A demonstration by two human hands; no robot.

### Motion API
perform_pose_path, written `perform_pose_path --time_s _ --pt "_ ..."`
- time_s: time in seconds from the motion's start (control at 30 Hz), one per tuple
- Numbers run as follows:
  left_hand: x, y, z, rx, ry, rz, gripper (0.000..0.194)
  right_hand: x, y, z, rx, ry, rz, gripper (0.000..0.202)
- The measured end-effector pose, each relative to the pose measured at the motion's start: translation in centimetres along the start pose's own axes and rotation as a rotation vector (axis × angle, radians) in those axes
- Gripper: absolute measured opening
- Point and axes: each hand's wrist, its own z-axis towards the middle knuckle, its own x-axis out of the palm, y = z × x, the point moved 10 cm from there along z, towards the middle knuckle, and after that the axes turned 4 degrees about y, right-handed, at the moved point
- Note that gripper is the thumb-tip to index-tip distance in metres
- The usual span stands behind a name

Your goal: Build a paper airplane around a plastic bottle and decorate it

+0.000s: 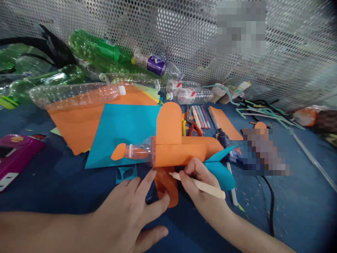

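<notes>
A plane made from a plastic bottle wrapped in orange paper (179, 153) lies on its side across the middle. It has an orange paper wing (169, 123) on the far side, blue tail fins (219, 172) at the right and an orange paper propeller (118, 151) by the bottle neck. My left hand (131, 203) is spread, its fingers resting at the near wing (172, 196) and the bottle's lower edge. Between thumb and fingers of my right hand (201, 179) is a cream marker pen (209, 188), its tip on or just above the near wing.
Blue (126, 130) and orange paper sheets (71, 126) lie behind the plane. Clear and green bottles (92, 45) line the perforated back panel. Red-handled pliers (193, 123), several markers (201, 116), a glue gun (226, 144) with a black cord and a purple case (18, 154) surround the work.
</notes>
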Motion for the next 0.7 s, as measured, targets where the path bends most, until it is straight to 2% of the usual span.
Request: perform_pose_path --time_s 0.23,0.7 --pt "0.02 0.06 0.05 -0.019 0.035 -0.009 0.041 -0.16 -0.09 -0.04 -0.002 -0.009 -0.007 0.026" --pt "-0.33 -0.1 0.0 0.008 0.011 0.003 0.041 -0.17 0.01 0.01 0.003 -0.004 -0.007 0.026"
